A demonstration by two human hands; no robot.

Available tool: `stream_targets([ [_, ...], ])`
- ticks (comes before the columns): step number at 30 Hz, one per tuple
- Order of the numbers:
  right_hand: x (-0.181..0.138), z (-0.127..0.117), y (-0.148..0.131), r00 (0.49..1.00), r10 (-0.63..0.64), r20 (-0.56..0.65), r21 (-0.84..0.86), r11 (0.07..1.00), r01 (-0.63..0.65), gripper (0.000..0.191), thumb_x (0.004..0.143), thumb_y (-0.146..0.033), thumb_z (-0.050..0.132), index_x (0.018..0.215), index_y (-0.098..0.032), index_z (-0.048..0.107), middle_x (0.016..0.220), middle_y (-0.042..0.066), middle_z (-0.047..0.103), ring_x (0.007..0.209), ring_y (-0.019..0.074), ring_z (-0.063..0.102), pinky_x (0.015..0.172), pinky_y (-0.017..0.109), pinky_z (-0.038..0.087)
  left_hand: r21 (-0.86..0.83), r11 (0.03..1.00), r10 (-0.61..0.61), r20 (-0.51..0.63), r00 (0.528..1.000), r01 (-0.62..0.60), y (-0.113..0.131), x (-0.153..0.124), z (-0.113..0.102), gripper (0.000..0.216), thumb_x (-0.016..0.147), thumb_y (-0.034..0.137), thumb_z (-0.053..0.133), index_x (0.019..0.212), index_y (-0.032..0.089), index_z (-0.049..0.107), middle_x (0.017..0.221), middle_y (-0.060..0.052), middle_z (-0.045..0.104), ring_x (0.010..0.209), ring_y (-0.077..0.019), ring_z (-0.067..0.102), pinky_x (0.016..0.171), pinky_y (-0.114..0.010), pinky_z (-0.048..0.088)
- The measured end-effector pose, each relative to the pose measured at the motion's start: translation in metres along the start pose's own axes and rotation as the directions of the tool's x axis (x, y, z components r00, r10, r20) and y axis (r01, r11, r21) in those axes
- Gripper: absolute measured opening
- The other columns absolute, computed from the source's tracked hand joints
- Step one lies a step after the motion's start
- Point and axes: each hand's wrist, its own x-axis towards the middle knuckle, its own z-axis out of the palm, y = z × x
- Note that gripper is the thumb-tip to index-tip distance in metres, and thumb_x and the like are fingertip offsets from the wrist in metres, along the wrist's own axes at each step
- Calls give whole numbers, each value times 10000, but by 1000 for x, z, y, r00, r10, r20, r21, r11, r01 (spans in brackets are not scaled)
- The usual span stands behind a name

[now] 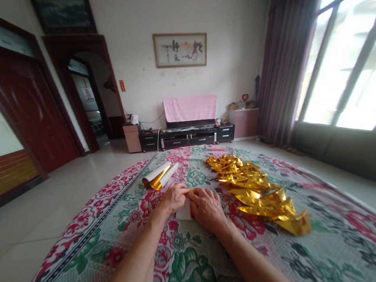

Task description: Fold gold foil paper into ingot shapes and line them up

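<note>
A small sheet of gold foil paper [183, 213] lies on the flowered cloth, its white back facing up and a bit of gold showing at its far edge. My left hand [175, 197] pinches that far edge from the left. From the right, my right hand [208, 205] has its fingers curled over the same edge, and the two hands almost meet. Much of the paper is hidden under my hands. Just beyond my left hand rests a loosely rolled stack of foil sheets [166, 176], white outside and gold inside. Folded gold foil pieces [253, 183] lie in a long overlapping row to the right.
A patterned red, green and white tablecloth [118, 250] covers the round surface. Beyond it, a low black TV cabinet [188, 140] stands by the wall, with a pink cloth [191, 108] draped above it. A curtain [282, 59] hangs beside the window at right.
</note>
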Motion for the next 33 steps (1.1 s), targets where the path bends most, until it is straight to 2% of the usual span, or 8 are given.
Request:
stream_targets([
  [4,0,0,1,1000,-2,-23,17,1000,2,312,893,-327,313,1080,-346,562,1064,16,553,977,202,429,763,329,285,-33,999,32,-10,999,-33,-6,4,2,342,754,82,371,808,184,693,986,-51,656,966,-165,569,909,-305,434],
  [8,1,0,1,1000,-2,-19,19,1000,2,299,882,-328,328,1053,-336,572,1052,17,554,976,202,427,760,328,282,-121,992,-51,-74,996,42,-3,6,1,267,806,179,410,748,176,671,889,-39,671,806,-131,601,754,-236,473],
  [13,1,-1,0,1000,27,17,7,1000,-27,304,880,-336,328,1048,-331,582,1072,18,549,994,203,420,772,327,280,-137,985,-122,-135,983,104,0,10,4,221,762,180,477,658,163,672,810,-38,679,741,-123,600,688,-217,458],
  [20,1,0,0,1000,13,6,6,1000,-13,314,893,-349,317,1081,-354,569,1097,6,547,1006,199,422,778,329,282,-176,981,-108,-132,985,84,-3,11,6,205,710,152,527,724,211,723,860,-21,692,809,-135,609,761,-225,469],
  [28,1,1,0,1000,24,10,-14,1000,-24,310,900,-347,308,1044,-338,583,1098,7,549,1001,193,428,773,327,289,-21,982,-189,-141,972,188,-9,11,9,265,707,140,523,802,268,735,937,-7,688,864,-157,606,833,-279,469],
  [33,0,2,0,1000,7,-16,-3,1000,-7,301,898,-349,311,992,-322,596,1063,7,560,980,190,434,760,321,289,-2,980,-200,-87,976,200,-10,10,6,278,711,152,526,847,287,728,969,1,678,887,-157,599,845,-274,463],
])
